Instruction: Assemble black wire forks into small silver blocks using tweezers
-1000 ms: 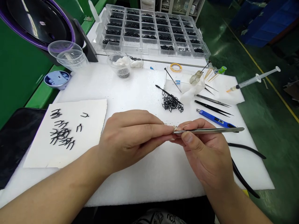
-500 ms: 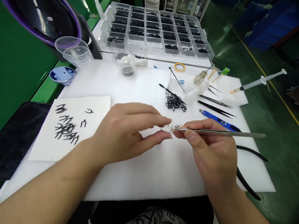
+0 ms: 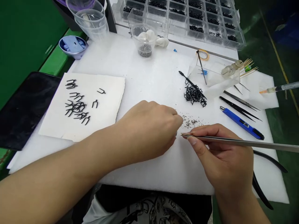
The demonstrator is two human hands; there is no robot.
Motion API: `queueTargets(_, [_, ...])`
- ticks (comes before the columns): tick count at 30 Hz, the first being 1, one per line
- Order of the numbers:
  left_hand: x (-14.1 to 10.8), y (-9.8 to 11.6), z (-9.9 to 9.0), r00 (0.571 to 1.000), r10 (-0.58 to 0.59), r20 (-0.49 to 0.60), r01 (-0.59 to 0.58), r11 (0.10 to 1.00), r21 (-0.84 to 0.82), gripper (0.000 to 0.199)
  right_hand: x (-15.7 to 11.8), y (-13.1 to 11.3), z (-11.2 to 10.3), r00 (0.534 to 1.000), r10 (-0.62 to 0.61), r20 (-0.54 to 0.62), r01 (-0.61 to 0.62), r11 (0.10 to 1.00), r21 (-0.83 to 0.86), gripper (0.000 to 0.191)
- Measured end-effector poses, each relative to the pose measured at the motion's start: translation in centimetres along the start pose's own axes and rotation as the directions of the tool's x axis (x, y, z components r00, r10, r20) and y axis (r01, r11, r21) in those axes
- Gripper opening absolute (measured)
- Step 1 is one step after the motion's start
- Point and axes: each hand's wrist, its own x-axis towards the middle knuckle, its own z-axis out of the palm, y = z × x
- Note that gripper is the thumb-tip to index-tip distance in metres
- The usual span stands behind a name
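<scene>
My left hand [image 3: 149, 127] is closed, back upward, over the white foam mat [image 3: 140, 174]; what its fingers hold, if anything, is hidden. Metal tweezers [image 3: 247, 143] are pinched in my right hand [image 3: 224, 152], their tips pointing left, close to the left fingers. Tiny dark pieces [image 3: 191, 122] lie scattered just beyond the tweezer tips. A heap of small black forked parts [image 3: 195, 95] sits farther back. On a white sheet [image 3: 53, 124] at the left, more black forked parts [image 3: 78, 107] are spread.
A compartment box [image 3: 177, 21] of black parts stands at the back. Clear cups [image 3: 93, 25] and a small cup of grains [image 3: 144, 49] stand nearer. On the right lie a blue knife [image 3: 243, 123], dark tweezers [image 3: 238, 109], black-handled pliers [image 3: 261, 189] and a syringe [image 3: 280, 88].
My left hand has turned back upward and its fingers have curled closed. My right hand keeps hold of the tweezers. The view has shifted, so the mat and objects appear farther right and mostly higher.
</scene>
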Motion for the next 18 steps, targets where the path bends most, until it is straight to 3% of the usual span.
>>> queueTargets(5, [-0.04, -0.15, -0.12, 1.0, -0.014, 0.0, 0.014, 1.0, 0.001, 0.002, -0.19, -0.03, 0.27, 1.0, 0.027, 0.0, -0.026, 0.999, -0.033, 0.015])
queueTargets(18, [0.3, -0.12, -0.01, 0.998, -0.025, 0.051, 0.026, 1.0, -0.014, 0.014, 0.51, -0.14, 0.49, 0.999, -0.031, 0.009, 0.031, 0.994, -0.102, 0.016])
